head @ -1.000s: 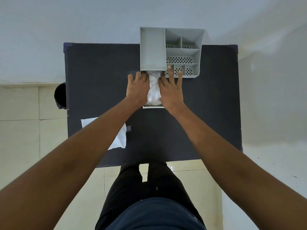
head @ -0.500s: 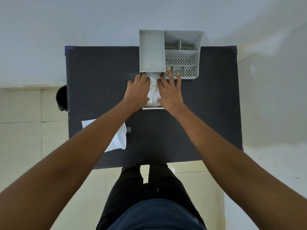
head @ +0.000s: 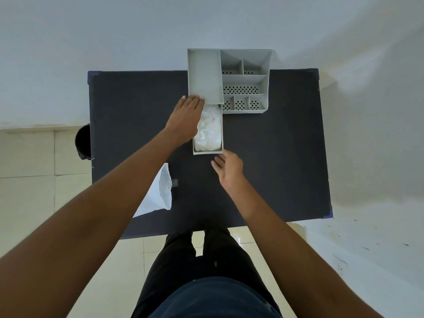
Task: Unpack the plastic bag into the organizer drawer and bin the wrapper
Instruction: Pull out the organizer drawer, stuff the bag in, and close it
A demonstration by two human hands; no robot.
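Observation:
A grey organizer [head: 245, 81] with several compartments stands at the far edge of the dark table [head: 275, 157]. Its drawer [head: 207, 152] is pulled out toward me and holds crumpled white material [head: 210, 129]. My left hand [head: 185, 118] lies flat along the drawer's left side, fingertips touching the organizer's front corner. My right hand [head: 229, 168] hovers just in front of the drawer's near end, fingers apart, holding nothing. The emptied white plastic bag [head: 158, 193] lies flat on the table at the near left, partly hidden by my left forearm.
A black bin [head: 83, 142] stands on the floor by the table's left edge. A white wall runs behind and to the right of the table. My legs are at the table's near edge, over a tiled floor.
My right hand has pulled back from the drawer's contents to just in front of the drawer. My left hand has slid to the drawer's left side and forward to the organizer.

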